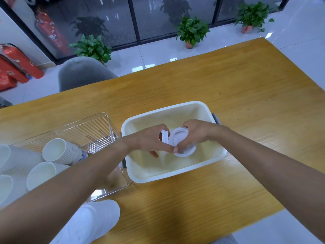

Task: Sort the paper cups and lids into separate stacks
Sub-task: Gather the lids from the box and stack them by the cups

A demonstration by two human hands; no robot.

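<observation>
Hands meet over a cream plastic tub (pixel 207 106) on a wooden table (pixel 246 85). The left hand (pixel 151 140) has its fingers curled round a short stack of white lids (pixel 165 136) held on edge. The right hand (pixel 195 132) pinches a single lid (pixel 184 147) that lies flatter, its face turned up toward the camera. The two thumbs touch just below the lids, and the single lid sits against the right side of the stack. Judging by this, the loose lid is being lined up to join the stack so both nest together. Holding them above the tub suggests it is where the lid stack will rest, though the tub floor under the hands is partly hidden and I cannot tell whether more lids lie there.

To the left of the grip, past the left forearm, a clear ribbed plastic bin (pixel 98 127) holds paper cups (pixel 58 152) nested in several rows lying on their sides, mouths facing the camera. That keeps the cups well apart from the lids. Nearer the viewer than the grip, one more stack of white cups (pixel 98 217) lies on its side at the table edge, outside the bin.

Beyond the table stand a grey chair (pixel 82 73), potted plants (pixel 191 30) on a tiled floor and red fire extinguishers (pixel 17 64).
</observation>
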